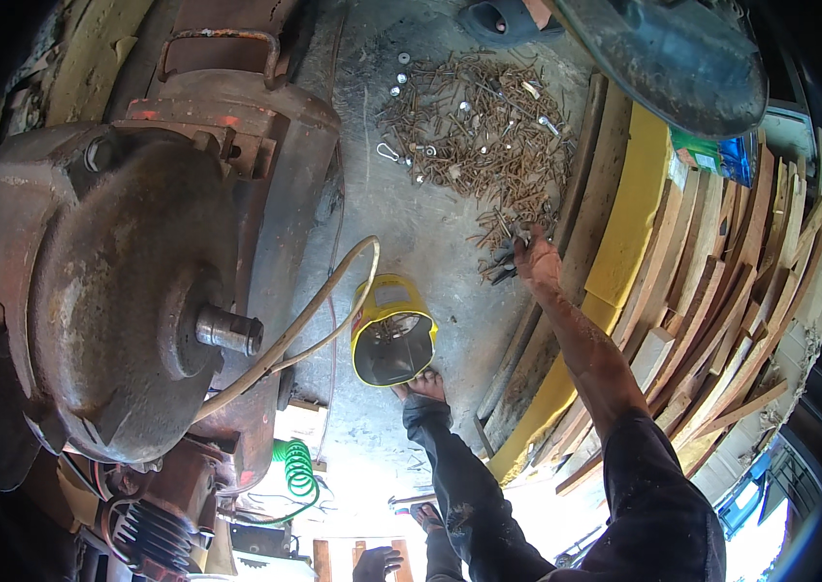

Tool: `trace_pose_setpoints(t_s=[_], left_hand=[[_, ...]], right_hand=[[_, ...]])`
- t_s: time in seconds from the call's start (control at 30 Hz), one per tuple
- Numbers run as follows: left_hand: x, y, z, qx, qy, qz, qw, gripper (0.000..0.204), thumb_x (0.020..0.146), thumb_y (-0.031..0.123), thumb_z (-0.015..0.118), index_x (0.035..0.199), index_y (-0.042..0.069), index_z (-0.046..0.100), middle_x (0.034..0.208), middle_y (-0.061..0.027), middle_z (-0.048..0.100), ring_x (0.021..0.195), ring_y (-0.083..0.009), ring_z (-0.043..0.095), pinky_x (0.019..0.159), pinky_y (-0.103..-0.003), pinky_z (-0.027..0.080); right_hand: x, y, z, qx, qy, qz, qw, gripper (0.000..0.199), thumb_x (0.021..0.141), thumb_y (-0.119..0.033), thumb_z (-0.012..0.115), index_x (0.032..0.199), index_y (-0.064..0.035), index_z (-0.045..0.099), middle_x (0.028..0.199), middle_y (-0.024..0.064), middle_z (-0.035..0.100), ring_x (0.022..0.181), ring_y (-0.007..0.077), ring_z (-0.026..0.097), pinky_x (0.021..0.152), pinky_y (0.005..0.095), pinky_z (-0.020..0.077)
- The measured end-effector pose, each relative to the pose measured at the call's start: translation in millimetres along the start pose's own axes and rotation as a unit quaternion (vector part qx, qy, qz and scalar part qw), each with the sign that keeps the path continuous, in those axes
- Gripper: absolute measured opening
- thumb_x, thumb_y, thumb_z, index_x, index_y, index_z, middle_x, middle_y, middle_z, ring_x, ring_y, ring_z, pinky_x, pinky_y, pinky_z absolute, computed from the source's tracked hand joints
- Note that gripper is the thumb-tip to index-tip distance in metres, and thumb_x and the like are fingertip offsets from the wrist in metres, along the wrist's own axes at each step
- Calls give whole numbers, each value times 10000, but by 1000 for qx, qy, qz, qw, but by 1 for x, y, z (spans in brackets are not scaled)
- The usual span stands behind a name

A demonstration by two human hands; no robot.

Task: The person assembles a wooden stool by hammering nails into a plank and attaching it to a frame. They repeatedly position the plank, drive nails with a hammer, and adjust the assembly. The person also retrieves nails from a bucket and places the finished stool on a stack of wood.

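Your right hand (535, 260) reaches down to the near edge of the spread, fingers bent over a cluster of dark, slender metal pieces (501, 269); whether they have closed on any of these you cannot tell from here. At the near edge of view, a dark, shadowed hand (377, 565) shows, likely your left; its grip cannot be made out.

The loose heap of thin, rust-brown metal nails (513, 160) lies just beyond your right hand on the grey concrete floor (372, 209), with small pale round pieces (404, 58) among them and a silvery wire-like loop (387, 152) at its left side. Singly, the nails should be light, stiff and hard to break, rough with rust rather than slippery; tangled together, they may snag and prick. Pinch one by the middle of its shank, clear of the point.

Nearer and left, the tilted yellow bucket (387, 291) faces you, a few brown pieces inside, beside a bare foot (425, 385). Farther left stands a bulky rusty-brown machine (129, 291); right, a long yellow beam (624, 233) borders stacked wooden planks (692, 262).
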State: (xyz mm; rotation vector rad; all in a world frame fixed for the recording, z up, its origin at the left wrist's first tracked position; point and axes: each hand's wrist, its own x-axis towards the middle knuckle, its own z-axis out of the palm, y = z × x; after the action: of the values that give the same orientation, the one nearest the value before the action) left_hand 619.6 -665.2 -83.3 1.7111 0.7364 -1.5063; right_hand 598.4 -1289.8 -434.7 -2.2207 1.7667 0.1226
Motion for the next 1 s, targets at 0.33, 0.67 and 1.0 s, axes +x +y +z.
trace_pose_setpoints(t_s=[0.33,0.67,1.0], left_hand=[[-2,-15,-28,-5,-60,115,992,345,1099,238,506,1319,-21,563,1171,-151,686,1084,-270,692,899,-404,585],[-12,-21,6,10,-16,38,999,325,1083,193,492,1299,-44,544,1160,-170,663,1075,-297,688,904,-419,586],[-34,-1,6,-51,-20,55,997,431,1100,336,488,1319,-29,559,1167,-153,676,1099,-265,680,916,-399,574]], right_hand=[[7,55,66,145,-40,77,986,396,974,-421,602,1241,-128,597,1198,171,709,1128,326,690,939,418,557],[-18,-21,35,300,-167,78,936,316,928,-376,745,1083,-110,677,1239,56,655,1210,259,609,988,357,497],[-86,25,10,482,-97,53,869,102,933,-193,721,928,-95,693,724,-38,614,675,163,612,699,325,508]])
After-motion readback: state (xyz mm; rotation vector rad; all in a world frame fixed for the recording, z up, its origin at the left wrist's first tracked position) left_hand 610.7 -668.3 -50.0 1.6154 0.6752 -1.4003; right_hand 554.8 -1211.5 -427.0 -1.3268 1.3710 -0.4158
